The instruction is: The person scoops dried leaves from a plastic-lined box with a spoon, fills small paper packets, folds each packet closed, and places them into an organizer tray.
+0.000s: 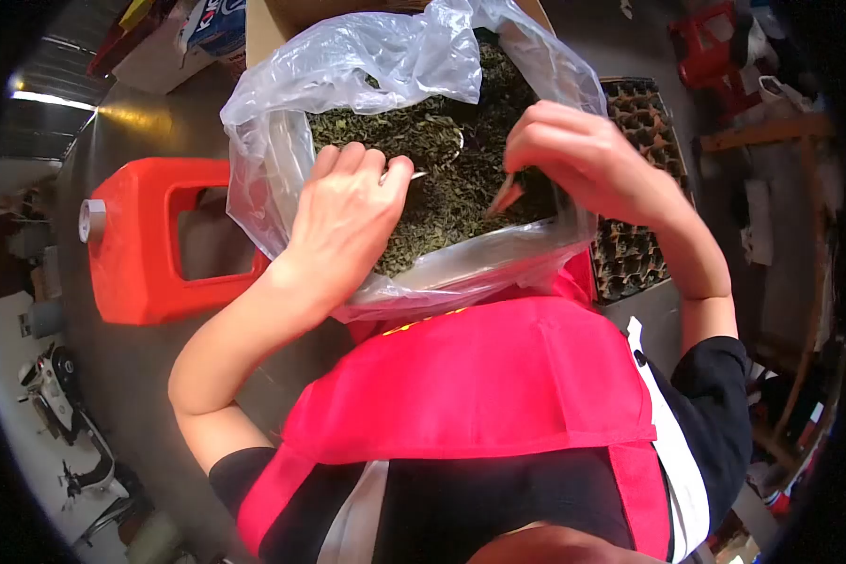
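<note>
Between jerrycan (133, 246) and tray (632, 256), bagged leaves (432, 227), left fingers (399, 170) pinching pale sliver (419, 176), right fingers (528, 143) pinching brown scrap (506, 196)

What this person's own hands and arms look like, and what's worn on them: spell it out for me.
The left hand and right hand are ungloved, and the forearms are uncovered. Short, plain black sleeves end above the elbows. A bright red apron is worn over the black top.
</note>
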`<state>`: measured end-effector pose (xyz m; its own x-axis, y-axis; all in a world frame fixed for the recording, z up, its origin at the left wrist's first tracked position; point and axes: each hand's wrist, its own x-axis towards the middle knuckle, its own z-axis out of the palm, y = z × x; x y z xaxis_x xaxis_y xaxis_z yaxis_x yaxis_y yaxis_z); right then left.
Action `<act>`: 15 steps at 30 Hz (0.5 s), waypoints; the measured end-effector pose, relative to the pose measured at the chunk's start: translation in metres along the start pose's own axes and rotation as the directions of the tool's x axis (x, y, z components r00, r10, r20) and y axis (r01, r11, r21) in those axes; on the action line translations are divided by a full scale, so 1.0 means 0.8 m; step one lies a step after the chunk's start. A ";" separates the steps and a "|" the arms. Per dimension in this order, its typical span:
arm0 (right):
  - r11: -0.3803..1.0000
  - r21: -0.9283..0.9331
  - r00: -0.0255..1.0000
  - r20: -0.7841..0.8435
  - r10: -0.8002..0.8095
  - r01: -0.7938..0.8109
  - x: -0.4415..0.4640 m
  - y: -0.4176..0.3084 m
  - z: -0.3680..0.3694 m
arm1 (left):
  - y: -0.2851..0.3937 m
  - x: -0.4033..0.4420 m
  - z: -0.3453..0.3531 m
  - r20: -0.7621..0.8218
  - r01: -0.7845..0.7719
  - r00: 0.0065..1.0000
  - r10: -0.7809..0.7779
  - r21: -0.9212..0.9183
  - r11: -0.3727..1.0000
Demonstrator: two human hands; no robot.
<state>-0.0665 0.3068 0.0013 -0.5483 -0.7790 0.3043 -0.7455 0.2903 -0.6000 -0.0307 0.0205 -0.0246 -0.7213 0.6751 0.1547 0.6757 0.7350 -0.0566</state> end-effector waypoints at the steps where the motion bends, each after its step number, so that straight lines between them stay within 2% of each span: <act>1: 0.996 -0.092 1.000 0.009 -0.022 0.023 -0.001 0.006 0.012 | -0.001 -0.002 -0.003 0.004 0.004 1.000 -0.004 0.020 1.000; 4: 0.995 -0.097 0.998 0.062 -0.008 0.014 0.001 0.017 0.040 | -0.002 -0.008 -0.011 0.016 -0.001 1.000 0.000 0.065 0.998; 7: 0.994 -0.100 0.998 0.035 -0.050 0.053 0.000 0.017 0.055 | 0.000 -0.016 -0.015 0.020 -0.002 1.000 0.001 0.072 0.997; 8: 0.994 -0.107 0.995 0.096 0.001 0.009 -0.001 0.016 0.054 | 0.001 -0.018 -0.016 0.018 -0.002 1.000 0.000 0.071 0.997; 11: 0.988 -0.154 0.998 0.058 -0.009 0.018 -0.009 0.021 0.064 | 0.002 -0.024 -0.024 0.052 0.010 0.999 -0.013 0.068 0.998; 15: 0.991 -0.137 0.988 0.151 0.021 0.000 -0.009 0.014 0.063 | -0.001 -0.031 -0.035 0.050 0.014 0.999 -0.019 0.102 0.995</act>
<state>-0.0514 0.2876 -0.0449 -0.5004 -0.8476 0.1765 -0.7903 0.3639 -0.4930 -0.0090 0.0012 -0.0009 -0.7410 0.6631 0.1061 0.6464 0.7471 -0.1551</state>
